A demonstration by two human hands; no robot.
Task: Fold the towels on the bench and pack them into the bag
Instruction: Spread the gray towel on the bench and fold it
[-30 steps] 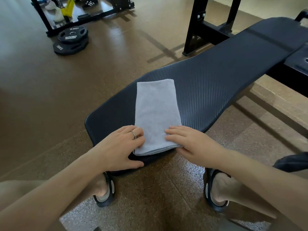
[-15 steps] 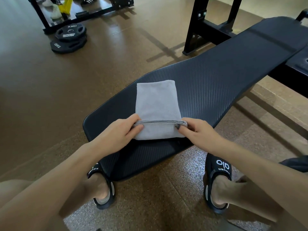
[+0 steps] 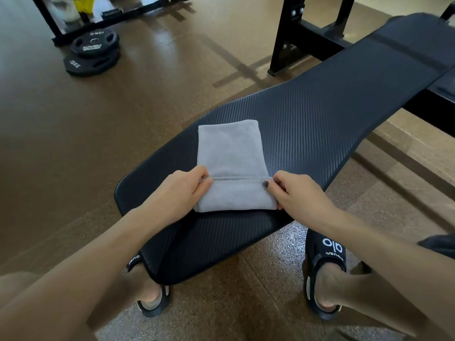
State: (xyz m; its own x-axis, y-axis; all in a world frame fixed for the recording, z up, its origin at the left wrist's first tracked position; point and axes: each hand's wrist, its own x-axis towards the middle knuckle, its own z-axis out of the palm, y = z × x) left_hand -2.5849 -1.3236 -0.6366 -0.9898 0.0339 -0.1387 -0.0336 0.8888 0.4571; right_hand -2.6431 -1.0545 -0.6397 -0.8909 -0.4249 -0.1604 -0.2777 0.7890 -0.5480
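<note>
A grey towel (image 3: 231,153) lies folded on the near end of the black padded bench (image 3: 320,114). Its near end is turned over, so that a hemmed edge runs across the towel between my hands. My left hand (image 3: 177,195) pinches the left corner of that turned-over flap. My right hand (image 3: 298,193) pinches the right corner, thumb on top. No bag is in view.
Two black weight plates (image 3: 92,52) lie stacked on the brown floor at the far left, beside a black rack base (image 3: 123,13). The bench's black frame post (image 3: 285,35) stands behind it. My feet in black slides (image 3: 327,264) straddle the bench end.
My hands went from resting flat on the towel's near end to pinching its corners. They have lifted that end and carried it forward over the towel.
</note>
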